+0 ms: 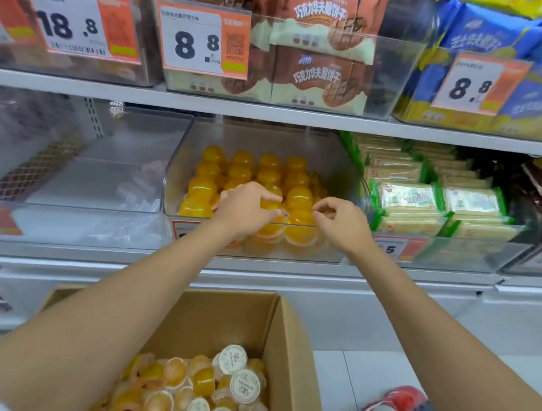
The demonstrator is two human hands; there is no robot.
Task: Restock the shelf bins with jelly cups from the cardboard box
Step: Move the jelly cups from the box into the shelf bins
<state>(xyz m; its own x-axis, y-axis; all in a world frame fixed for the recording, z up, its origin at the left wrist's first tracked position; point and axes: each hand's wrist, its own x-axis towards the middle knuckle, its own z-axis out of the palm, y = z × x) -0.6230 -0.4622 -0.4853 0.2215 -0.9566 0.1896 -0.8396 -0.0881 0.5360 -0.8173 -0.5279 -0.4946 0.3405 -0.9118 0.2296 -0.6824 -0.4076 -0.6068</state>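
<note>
Orange jelly cups stand dome-up in tidy rows inside a clear shelf bin on the middle shelf. My left hand reaches over the bin's front wall, its fingers wrapped over a jelly cup in the front rows. My right hand is just to its right, thumb and forefinger pinched at the edge of another front-row cup. Below my arms is the open cardboard box, which holds several loose jelly cups, some lid-up.
An empty clear bin sits to the left and a bin of green-wrapped biscuit packs to the right. The upper shelf carries biscuit bins with price tags. A red shoe is on the floor right of the box.
</note>
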